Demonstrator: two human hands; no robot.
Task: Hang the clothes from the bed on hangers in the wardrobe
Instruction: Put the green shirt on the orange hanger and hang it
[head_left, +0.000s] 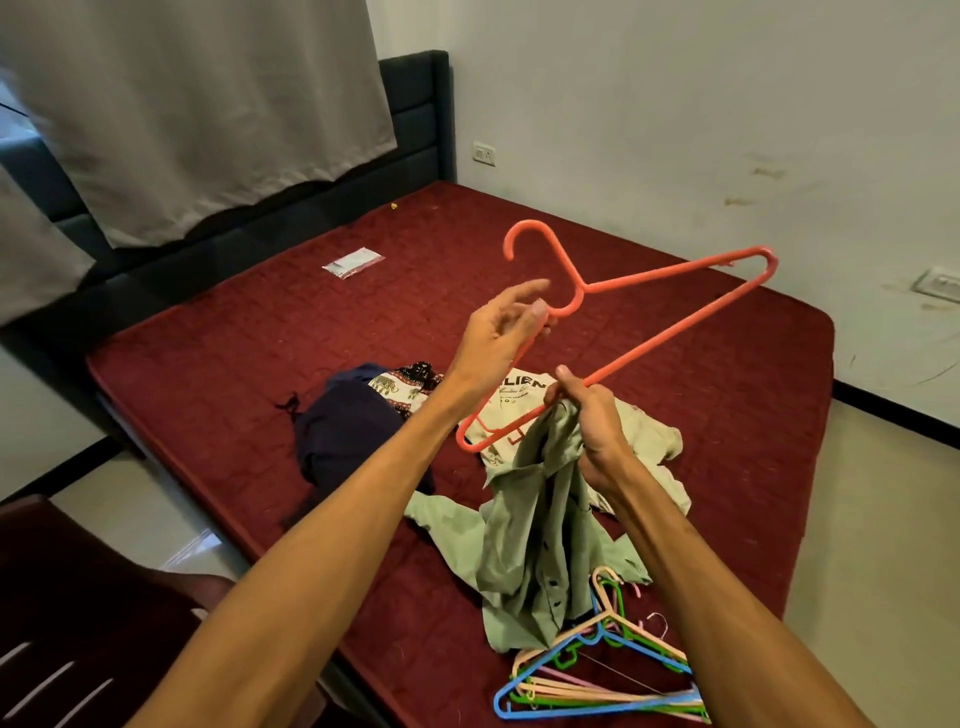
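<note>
Soft, even indoor light, moderately bright; shadows on the bed (649, 322) are faint. Wide-angle distortion bows the wall (675, 104) at the edges. The fingers (530, 288) of the left hand (498, 338) show motion blur; the rest is sharp.

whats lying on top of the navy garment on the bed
An elephant-print cloth overlaps the far edge of the navy garment. The left forearm covers their right side, so anything else lying there cannot be seen.

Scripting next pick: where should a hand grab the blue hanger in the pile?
Blue hanger: pinch the neck below its hook, from above. It lies flat on the bed, and the other hangers tangle its arms and bar, so the neck looks freest.
</note>
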